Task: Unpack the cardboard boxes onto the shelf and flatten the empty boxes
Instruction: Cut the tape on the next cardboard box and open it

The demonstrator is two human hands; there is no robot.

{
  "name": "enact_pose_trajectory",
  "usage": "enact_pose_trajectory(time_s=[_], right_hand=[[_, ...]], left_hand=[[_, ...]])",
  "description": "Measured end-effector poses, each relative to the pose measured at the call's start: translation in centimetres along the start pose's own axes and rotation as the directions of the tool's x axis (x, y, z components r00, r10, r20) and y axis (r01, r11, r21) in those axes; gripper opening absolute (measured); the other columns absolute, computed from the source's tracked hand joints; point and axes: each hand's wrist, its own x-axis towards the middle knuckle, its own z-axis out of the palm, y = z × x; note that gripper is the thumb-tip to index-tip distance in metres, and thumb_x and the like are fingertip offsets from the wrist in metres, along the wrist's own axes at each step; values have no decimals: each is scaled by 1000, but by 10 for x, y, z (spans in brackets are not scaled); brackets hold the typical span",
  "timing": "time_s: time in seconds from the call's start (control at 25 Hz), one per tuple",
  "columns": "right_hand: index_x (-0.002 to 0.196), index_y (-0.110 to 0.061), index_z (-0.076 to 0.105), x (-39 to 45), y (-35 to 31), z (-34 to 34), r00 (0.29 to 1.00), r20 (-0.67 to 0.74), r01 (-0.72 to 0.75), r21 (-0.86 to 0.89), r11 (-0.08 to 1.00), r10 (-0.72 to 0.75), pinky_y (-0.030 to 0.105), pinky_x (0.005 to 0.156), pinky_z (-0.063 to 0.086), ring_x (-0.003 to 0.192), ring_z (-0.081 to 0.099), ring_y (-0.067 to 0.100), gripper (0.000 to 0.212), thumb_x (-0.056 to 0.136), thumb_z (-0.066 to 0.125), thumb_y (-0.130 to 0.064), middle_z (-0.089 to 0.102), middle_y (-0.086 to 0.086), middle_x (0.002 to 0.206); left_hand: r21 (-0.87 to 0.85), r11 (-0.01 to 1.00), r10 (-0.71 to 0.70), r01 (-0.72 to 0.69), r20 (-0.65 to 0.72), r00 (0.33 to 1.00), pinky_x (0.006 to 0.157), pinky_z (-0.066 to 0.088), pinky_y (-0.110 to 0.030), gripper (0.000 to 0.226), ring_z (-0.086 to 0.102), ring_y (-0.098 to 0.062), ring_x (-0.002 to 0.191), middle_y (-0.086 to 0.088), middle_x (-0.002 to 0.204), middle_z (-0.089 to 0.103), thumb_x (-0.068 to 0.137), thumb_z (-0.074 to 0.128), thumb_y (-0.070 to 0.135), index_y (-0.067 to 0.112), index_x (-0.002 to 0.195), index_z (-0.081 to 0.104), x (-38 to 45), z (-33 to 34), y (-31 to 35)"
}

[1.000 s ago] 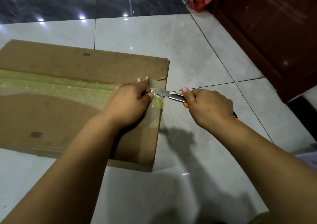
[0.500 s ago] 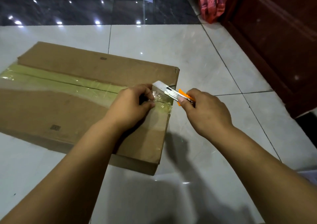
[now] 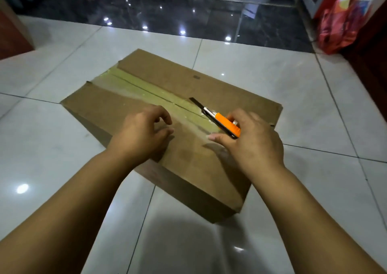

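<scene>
A flat brown cardboard box (image 3: 226, 91) lies on the white tiled floor, its top flaps closed by a strip of yellowish clear tape (image 3: 146, 89) along the centre seam. My right hand (image 3: 249, 141) grips an orange utility knife (image 3: 224, 122) whose blade tip rests on the tape near the seam. My left hand (image 3: 144, 135) lies palm down on the near flap, fingers loosely curled, holding nothing.
A red plastic bag (image 3: 341, 28) leans by a dark red wooden cabinet (image 3: 374, 64) at the far right. Dark polished tiles (image 3: 167, 15) begin beyond the box. Another reddish-brown piece of furniture (image 3: 12, 34) stands at the far left.
The box now sits turned at an angle and the view has shifted. My right hand brought the knife from the box's end edge onto the top seam. My left hand let go of the tape end.
</scene>
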Motion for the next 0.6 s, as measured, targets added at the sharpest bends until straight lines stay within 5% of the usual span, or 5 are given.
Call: enact_pose_trajectory(time_s=[0.16, 0.4, 0.6], right_hand=[[109, -27, 50, 5, -39, 20, 998, 23, 67, -47, 997, -66, 33, 70, 40, 99, 51, 24, 50, 77, 64, -62, 59, -1, 106], [118, -20, 49, 6, -87, 50, 994, 100, 68, -185, 980, -50, 37, 86, 41, 115, 48, 29, 55, 86, 48, -65, 56, 6, 119], [125, -19, 42, -4, -114, 64, 975, 223, 49, -186, 981, -7, 37, 89, 41, 118, 46, 28, 77, 73, 57, -74, 50, 7, 125]], left_hand=[[72, 994, -76, 79, -36, 996, 68, 39, -19, 18, 50, -11, 98, 12, 109, 50, 87, 66, 31, 29, 103, 59, -8, -23, -38], [178, 982, -40, 57, -100, 994, 99, 41, -45, 35, 46, -27, 117, -3, 125, 56, 89, 61, 37, 15, 115, 65, 4, -31, -94], [172, 985, -6, 23, -98, 995, 116, 21, -44, 46, 28, -28, 141, -6, 147, 43, 95, 53, 37, 13, 134, 54, 13, -30, -116]])
